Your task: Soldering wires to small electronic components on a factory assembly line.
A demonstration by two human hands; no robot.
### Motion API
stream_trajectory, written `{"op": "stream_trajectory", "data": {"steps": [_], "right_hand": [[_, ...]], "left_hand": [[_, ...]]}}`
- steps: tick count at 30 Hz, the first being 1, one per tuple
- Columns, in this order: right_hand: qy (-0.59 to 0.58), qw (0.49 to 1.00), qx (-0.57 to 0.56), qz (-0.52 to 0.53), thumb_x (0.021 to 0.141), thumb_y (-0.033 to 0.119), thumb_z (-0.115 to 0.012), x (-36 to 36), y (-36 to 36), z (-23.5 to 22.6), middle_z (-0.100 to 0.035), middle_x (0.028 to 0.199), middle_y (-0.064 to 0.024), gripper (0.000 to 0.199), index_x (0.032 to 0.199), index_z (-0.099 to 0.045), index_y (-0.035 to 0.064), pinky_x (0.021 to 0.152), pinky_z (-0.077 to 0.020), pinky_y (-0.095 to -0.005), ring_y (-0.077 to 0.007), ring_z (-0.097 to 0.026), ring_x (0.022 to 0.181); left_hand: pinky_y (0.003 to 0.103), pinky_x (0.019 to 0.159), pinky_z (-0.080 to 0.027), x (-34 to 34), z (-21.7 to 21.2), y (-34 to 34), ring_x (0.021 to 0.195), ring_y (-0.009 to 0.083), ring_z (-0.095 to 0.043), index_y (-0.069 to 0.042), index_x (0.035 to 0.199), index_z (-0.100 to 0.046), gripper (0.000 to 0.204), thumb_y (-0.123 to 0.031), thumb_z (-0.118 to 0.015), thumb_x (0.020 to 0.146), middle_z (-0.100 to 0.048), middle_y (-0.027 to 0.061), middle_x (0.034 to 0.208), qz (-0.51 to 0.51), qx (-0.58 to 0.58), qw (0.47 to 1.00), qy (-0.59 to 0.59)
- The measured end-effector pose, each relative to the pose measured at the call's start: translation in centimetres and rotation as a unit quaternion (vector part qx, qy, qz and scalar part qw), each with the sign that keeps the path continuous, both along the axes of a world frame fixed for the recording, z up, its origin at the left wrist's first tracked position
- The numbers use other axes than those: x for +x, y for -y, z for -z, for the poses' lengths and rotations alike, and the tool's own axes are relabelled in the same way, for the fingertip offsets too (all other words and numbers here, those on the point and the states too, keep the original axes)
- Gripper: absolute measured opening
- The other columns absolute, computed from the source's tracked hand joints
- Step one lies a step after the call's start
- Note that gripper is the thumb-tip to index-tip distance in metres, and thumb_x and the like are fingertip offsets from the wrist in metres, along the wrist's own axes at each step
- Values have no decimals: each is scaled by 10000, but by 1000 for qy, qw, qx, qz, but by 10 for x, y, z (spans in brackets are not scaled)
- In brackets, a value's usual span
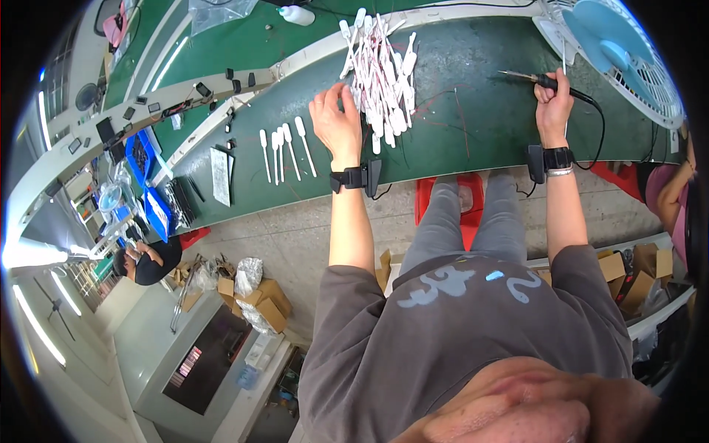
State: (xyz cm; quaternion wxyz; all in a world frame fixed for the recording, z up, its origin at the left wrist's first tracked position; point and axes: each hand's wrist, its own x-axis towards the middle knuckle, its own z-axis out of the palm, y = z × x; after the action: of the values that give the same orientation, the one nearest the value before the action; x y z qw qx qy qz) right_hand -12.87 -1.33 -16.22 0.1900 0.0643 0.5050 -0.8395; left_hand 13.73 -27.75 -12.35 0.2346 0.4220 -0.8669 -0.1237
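My right hand (554, 107) is closed around the black handle of a soldering iron (533, 77), whose metal tip points left above the green bench. A thin pale strip passes by this hand; whether I hold it cannot be told. At the left edge of a heap of white paddle-ended sticks with thin red wires (384, 81), my left hand (337, 122) hovers with bent fingers apart and nothing visible in them. Left of that hand lie several separate white sticks (290, 148), roughly side by side. Both wrists wear black straps with small boxes.
A blue fan (617, 52) stands at the right end of the bench (502, 140). The iron's black cord (602, 122) loops near my right wrist. At left lie a metal plate (221, 176) and blue trays (157, 214). A white bottle (297, 15) lies beyond. Other people sit at both sides.
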Motion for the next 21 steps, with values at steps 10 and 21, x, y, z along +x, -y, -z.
{"op": "stream_trajectory", "data": {"steps": [10,21], "right_hand": [[6,1000,16,7,973,235,-515,3,3,-4,-315,544,40,281,803,-553,13,487,-250,-262,-75,-291,492],[20,1000,8,0,967,236,-528,1,-8,0,-347,562,41,266,814,-551,19,487,-267,-237,-56,-310,496]], "left_hand": [[398,743,-477,-104,-1,77,855,318,-581,-92,886,-709,198,-261,-622,829,-653,115,846,114,-16,992,49],[422,663,-510,-114,-24,72,757,320,-656,-89,933,-704,267,-323,-645,818,-692,119,839,57,13,994,98]]}}
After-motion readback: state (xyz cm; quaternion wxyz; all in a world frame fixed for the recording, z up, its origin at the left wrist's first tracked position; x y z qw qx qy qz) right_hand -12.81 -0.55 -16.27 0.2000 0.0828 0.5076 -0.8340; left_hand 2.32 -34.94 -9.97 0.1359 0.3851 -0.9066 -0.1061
